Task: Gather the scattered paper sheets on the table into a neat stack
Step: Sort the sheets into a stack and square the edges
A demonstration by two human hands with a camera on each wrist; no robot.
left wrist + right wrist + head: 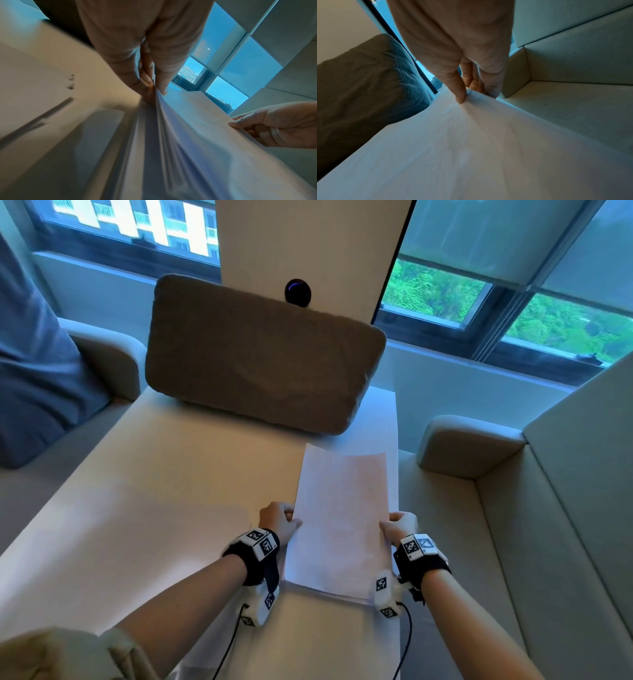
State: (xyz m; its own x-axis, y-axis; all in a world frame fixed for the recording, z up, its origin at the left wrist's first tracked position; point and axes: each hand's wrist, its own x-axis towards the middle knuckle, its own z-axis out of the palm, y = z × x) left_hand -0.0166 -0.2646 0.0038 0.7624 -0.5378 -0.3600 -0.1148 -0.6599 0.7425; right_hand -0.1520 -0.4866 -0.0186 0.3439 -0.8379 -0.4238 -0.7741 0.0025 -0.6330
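Here we are gripping the paper stack [340, 518] by both long edges: left hand [278, 520] and right hand [399, 527] each pinching it thumb over fingers. The sheets are lying just in front of the brown cushion [260, 354], along the table [154, 491] edge to the cushion's right.

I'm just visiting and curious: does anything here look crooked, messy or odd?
Slightly. The paper stack, pinched at its sides by the left hand and right hand, isn't squared yet: a corner of one sheet pokes out at the far end. Oddly, a big brown cushion stands on the table.
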